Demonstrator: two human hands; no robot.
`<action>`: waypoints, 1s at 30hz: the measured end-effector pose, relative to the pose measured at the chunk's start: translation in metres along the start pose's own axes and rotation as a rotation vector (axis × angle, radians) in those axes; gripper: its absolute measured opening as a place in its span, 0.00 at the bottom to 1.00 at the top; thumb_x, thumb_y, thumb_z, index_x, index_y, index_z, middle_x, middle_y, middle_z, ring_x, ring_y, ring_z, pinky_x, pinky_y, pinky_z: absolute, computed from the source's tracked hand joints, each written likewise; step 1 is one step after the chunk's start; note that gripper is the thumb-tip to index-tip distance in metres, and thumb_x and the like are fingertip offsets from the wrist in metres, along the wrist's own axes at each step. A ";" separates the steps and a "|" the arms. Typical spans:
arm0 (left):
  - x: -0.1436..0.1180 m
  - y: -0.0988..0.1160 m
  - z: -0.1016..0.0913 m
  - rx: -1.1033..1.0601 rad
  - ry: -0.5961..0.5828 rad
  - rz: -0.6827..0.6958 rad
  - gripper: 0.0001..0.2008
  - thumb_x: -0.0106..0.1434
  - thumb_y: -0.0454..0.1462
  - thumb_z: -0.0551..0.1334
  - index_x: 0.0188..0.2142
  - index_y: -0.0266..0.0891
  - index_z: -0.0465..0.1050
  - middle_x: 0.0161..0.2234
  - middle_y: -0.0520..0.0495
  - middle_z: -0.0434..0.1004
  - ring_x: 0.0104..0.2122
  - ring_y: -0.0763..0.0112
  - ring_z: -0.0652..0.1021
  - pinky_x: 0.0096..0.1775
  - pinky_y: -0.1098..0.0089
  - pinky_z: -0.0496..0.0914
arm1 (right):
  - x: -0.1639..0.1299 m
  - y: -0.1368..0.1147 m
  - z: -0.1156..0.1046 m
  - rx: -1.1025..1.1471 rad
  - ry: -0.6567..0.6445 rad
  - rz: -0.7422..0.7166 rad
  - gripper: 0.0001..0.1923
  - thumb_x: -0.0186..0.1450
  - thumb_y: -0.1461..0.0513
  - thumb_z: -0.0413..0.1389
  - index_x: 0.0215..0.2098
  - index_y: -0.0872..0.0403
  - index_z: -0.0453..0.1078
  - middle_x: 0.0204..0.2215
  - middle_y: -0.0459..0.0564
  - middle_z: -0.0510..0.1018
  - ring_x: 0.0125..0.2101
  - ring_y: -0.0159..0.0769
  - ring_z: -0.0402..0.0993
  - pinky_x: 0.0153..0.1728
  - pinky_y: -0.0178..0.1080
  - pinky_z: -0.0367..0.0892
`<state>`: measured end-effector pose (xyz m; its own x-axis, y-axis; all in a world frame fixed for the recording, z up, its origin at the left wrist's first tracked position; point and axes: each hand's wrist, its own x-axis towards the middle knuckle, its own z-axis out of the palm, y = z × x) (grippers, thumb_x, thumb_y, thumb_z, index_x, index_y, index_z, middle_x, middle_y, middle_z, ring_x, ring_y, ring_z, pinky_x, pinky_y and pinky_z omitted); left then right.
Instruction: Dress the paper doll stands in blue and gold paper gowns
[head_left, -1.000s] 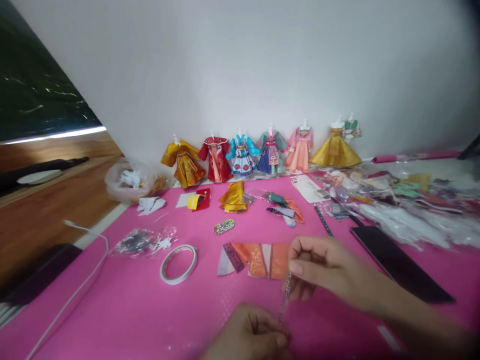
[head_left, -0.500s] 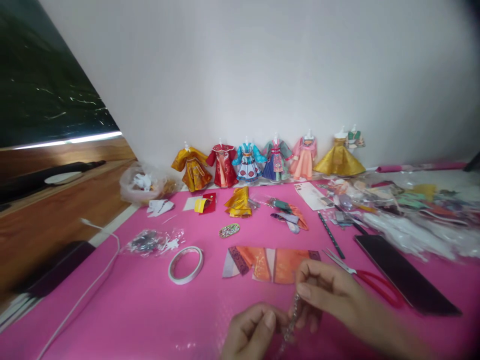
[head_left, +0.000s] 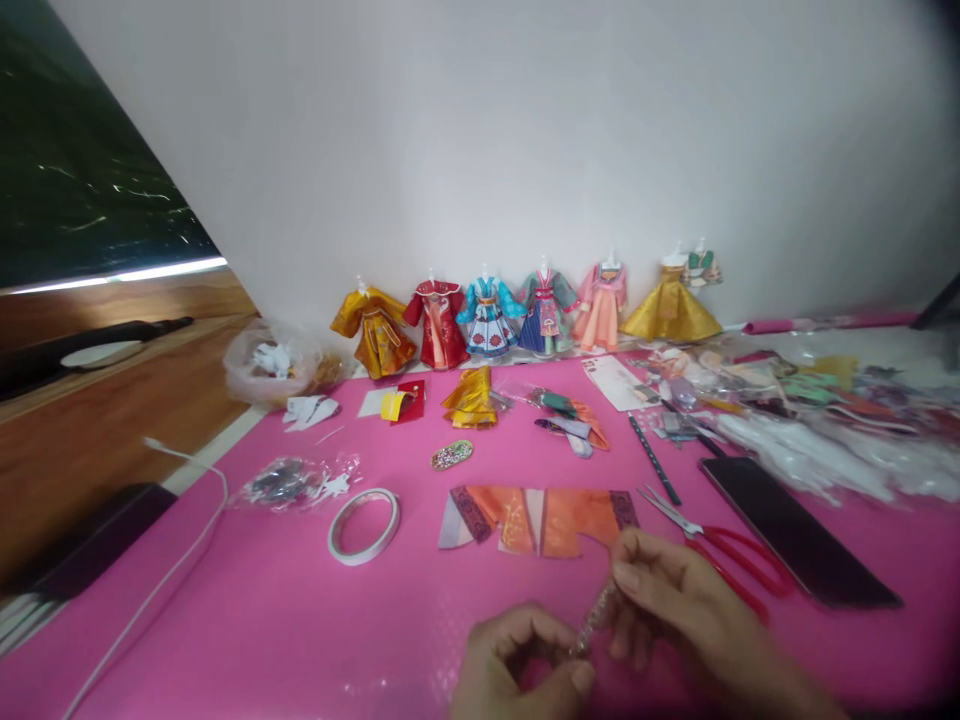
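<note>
My left hand [head_left: 517, 665] and my right hand [head_left: 675, 600] are low over the pink mat [head_left: 300, 620], pinching the two ends of a thin glittery strip [head_left: 596, 618] stretched between them. Just beyond my fingers lies a flat orange paper garment [head_left: 536, 515] with patterned purple cuffs. Red-handled scissors [head_left: 712, 550] lie right of my right hand. A roll of white tape [head_left: 362, 525] sits to the left of the garment.
Several small paper dresses [head_left: 487, 320] stand in a row against the white wall. A black phone [head_left: 795, 530], plastic bags of paper parts [head_left: 810, 420], a small plastic packet [head_left: 289, 482], a white cable [head_left: 172, 570] and a glittery oval piece [head_left: 451, 455] lie on the mat.
My right hand drew back toward me and to the right, uncovering the orange garment's right cuff and the scissors. Both hands kept hold of the strip, which now lies more slanted.
</note>
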<state>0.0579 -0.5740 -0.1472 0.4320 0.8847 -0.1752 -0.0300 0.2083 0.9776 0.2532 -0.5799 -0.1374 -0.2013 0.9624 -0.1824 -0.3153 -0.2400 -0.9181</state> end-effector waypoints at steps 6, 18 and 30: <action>0.001 0.007 0.006 0.091 0.045 0.020 0.06 0.54 0.36 0.68 0.24 0.36 0.75 0.22 0.53 0.73 0.25 0.74 0.70 0.34 0.73 0.64 | -0.003 0.007 -0.003 0.048 0.034 -0.006 0.20 0.61 0.49 0.63 0.30 0.54 0.63 0.23 0.49 0.81 0.20 0.30 0.77 0.19 0.28 0.66; 0.006 0.000 0.005 0.066 0.028 0.059 0.09 0.56 0.40 0.68 0.25 0.37 0.76 0.22 0.53 0.71 0.24 0.75 0.67 0.33 0.73 0.64 | -0.007 0.001 -0.006 0.031 0.031 -0.041 0.19 0.62 0.49 0.62 0.31 0.55 0.64 0.25 0.49 0.81 0.20 0.29 0.77 0.20 0.28 0.67; 0.006 0.019 0.013 0.101 0.066 0.010 0.12 0.54 0.42 0.69 0.22 0.38 0.73 0.20 0.55 0.68 0.24 0.75 0.66 0.33 0.73 0.64 | -0.002 -0.001 -0.013 -0.022 0.018 -0.046 0.21 0.61 0.46 0.61 0.31 0.55 0.64 0.20 0.45 0.77 0.18 0.29 0.74 0.19 0.29 0.67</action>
<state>0.0717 -0.5699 -0.1278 0.3720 0.9127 -0.1692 0.0582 0.1590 0.9856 0.2654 -0.5798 -0.1407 -0.1703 0.9745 -0.1459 -0.3032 -0.1927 -0.9332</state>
